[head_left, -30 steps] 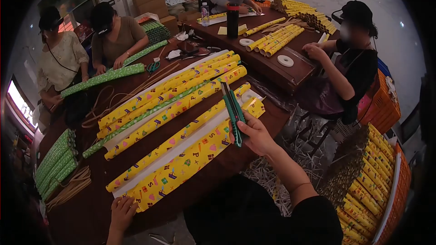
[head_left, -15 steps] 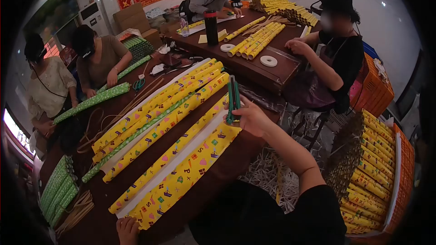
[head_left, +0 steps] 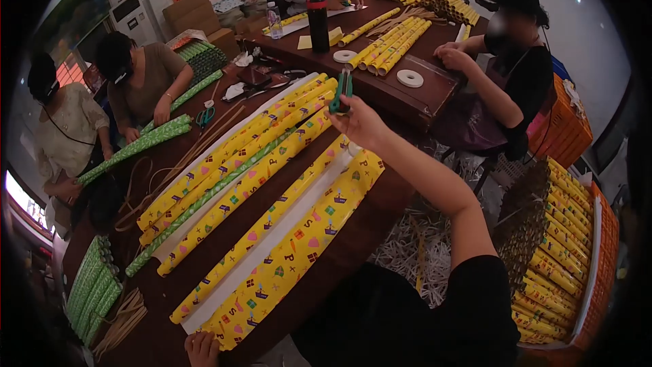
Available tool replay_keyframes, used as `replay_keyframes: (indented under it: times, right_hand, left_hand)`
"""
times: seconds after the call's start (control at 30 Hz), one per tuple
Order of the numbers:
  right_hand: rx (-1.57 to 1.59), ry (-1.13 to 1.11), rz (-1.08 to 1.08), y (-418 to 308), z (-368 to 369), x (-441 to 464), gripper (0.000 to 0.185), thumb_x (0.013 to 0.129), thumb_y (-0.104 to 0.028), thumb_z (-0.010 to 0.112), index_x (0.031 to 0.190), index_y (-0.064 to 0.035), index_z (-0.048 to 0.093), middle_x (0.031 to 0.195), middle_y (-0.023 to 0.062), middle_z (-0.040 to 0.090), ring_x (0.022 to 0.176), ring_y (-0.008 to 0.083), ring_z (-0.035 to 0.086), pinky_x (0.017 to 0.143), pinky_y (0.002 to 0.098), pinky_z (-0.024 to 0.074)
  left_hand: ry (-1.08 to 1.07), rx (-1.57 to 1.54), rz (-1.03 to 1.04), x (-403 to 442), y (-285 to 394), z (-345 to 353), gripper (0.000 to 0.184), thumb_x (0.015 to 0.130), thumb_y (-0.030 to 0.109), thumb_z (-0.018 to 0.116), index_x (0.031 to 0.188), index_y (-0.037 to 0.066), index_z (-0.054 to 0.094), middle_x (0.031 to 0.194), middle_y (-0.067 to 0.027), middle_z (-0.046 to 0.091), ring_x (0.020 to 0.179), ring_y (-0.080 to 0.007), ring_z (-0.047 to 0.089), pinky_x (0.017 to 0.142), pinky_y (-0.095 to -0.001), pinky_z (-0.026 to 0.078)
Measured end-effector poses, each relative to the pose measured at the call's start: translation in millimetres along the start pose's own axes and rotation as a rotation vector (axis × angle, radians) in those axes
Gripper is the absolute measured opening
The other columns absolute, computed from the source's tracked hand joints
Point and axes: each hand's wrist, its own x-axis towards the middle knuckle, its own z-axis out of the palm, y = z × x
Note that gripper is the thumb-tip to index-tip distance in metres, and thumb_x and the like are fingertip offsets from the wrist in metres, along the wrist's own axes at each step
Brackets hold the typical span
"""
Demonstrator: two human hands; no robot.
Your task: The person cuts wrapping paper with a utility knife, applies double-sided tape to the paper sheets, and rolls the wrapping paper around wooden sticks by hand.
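Observation:
My right hand [head_left: 354, 121] is closed round a green utility knife [head_left: 341, 93], raised near the far end of a partly unrolled sheet of yellow printed wrapping paper [head_left: 292, 258]. A white strip shows along the middle of this sheet. At the near end, my left hand [head_left: 202, 348] holds the sheet's edge, its fingers curled and partly cut off by the frame. Beyond the sheet lie several yellow wrapping paper rolls [head_left: 238, 163], with a thin green roll [head_left: 210, 207] between them.
Coworkers sit at the left with a green roll [head_left: 136, 148] and around the far table [head_left: 435, 98], which holds yellow rolls, tape rings [head_left: 409, 78] and a black bottle [head_left: 317, 25]. Scissors [head_left: 205, 117] lie on my table. Stacked yellow rolls [head_left: 553, 258] fill a crate [head_left: 604, 251] at right.
My right hand has moved up and away from the sheet's far end with the utility knife. That end of the paper now spreads wider to the right. My left hand stays at the near edge.

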Motion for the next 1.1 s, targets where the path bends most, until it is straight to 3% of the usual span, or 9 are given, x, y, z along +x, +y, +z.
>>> replay_keyframes:
  times: [0.3,0.53,0.57,0.63,0.67,0.73,0.97,1.03,1.1]
  right_hand:
    - [-0.105,0.486,-0.067,-38.5,-15.5,169.1,0.021,0.098,-0.004,0.05,0.115,0.004,0.04,0.109,0.0171,0.049,0.094,0.029,0.059,0.07,0.0353,0.0596]
    - [-0.111,0.6,-0.309,-55.7,-19.9,227.6,0.015,0.097,-0.003,0.051,0.11,0.0026,0.047,0.112,0.0139,0.047,0.097,0.0254,0.054,0.08,0.0325,0.0594]
    - [-0.11,0.599,-0.31,-64.1,-79.3,274.6,0.015,0.097,-0.003,0.051,0.11,0.0026,0.047,0.112,0.0139,0.047,0.097,0.0254,0.054,0.08,0.0325,0.0594]
    - [-1.154,0.294,-0.374,-73.5,-176.2,369.4,0.012,0.097,-0.005,0.051,0.108,0.0007,0.051,0.112,0.0104,0.049,0.096,0.0231,0.053,0.076,0.0306,0.0553]
    - [-1.151,0.29,-0.37,-72.5,-148.2,337.1,0.012,0.097,-0.005,0.051,0.108,0.0007,0.051,0.112,0.0104,0.049,0.096,0.0231,0.053,0.076,0.0306,0.0553]
    - [-0.001,0.485,-0.348,-73.1,-66.7,277.4,0.028,0.096,-0.008,0.051,0.124,-0.0064,0.054,0.117,0.0074,0.047,0.093,0.0212,0.047,0.077,0.0299,0.0417]
    - [-0.191,0.462,-0.25,-81.7,-71.3,249.6,0.046,0.095,-0.018,0.057,0.139,-0.0113,0.044,0.143,0.0125,0.031,0.126,0.0259,0.039,0.101,0.0286,0.0347]
    - [-0.524,0.392,-0.23,-87.0,-69.3,236.8,0.048,0.095,-0.016,0.057,0.14,-0.0103,0.041,0.142,0.0133,0.032,0.131,0.0269,0.036,0.107,0.0295,0.0324]
    - [-0.289,0.418,-0.146,-84.4,-62.0,239.5,0.052,0.095,-0.012,0.057,0.143,-0.0104,0.038,0.145,0.0138,0.031,0.131,0.0279,0.038,0.106,0.0316,0.0355]
  left_hand:
    - [0.066,0.051,0.016,41.0,-31.8,13.7,0.023,0.08,0.005,0.065,0.101,0.009,0.056,0.112,-0.0094,0.057,0.106,-0.0291,0.056,0.091,-0.0481,0.041]
    - [0.123,0.104,0.025,76.6,-52.9,19.1,0.023,0.08,0.005,0.065,0.101,0.009,0.056,0.112,-0.0095,0.057,0.106,-0.029,0.056,0.091,-0.048,0.041]
    - [0.128,0.109,0.024,78.9,-53.2,19.2,0.023,0.08,0.005,0.065,0.101,0.009,0.055,0.112,-0.0095,0.057,0.106,-0.029,0.056,0.091,-0.048,0.041]
    - [0.134,0.119,0.019,79.6,-52.5,18.6,0.024,0.08,0.005,0.065,0.101,0.009,0.055,0.112,-0.0095,0.057,0.106,-0.029,0.056,0.091,-0.048,0.041]
    - [0.134,0.126,0.014,78.5,-54.3,18.9,0.024,0.08,0.004,0.065,0.101,0.009,0.055,0.112,-0.0096,0.057,0.105,-0.029,0.056,0.091,-0.048,0.041]
    - [0.13,0.141,-0.003,72.0,-54.6,16.7,0.024,0.08,0.004,0.065,0.101,0.009,0.055,0.112,-0.0096,0.057,0.105,-0.029,0.056,0.09,-0.0479,0.041]
    - [0.116,0.183,-0.089,25.0,-29.9,4.4,0.024,0.079,0.004,0.065,0.101,0.009,0.055,0.112,-0.0097,0.056,0.105,-0.0289,0.056,0.09,-0.0479,0.042]
    - [0.141,0.183,-0.109,22.9,-18.2,10.9,0.024,0.079,0.004,0.066,0.101,0.009,0.055,0.112,-0.0097,0.056,0.105,-0.0289,0.056,0.09,-0.0479,0.042]
    - [0.163,0.169,-0.13,22.8,-1.1,22.2,0.025,0.079,0.004,0.066,0.101,0.009,0.055,0.113,-0.0097,0.056,0.105,-0.0289,0.056,0.089,-0.0478,0.042]
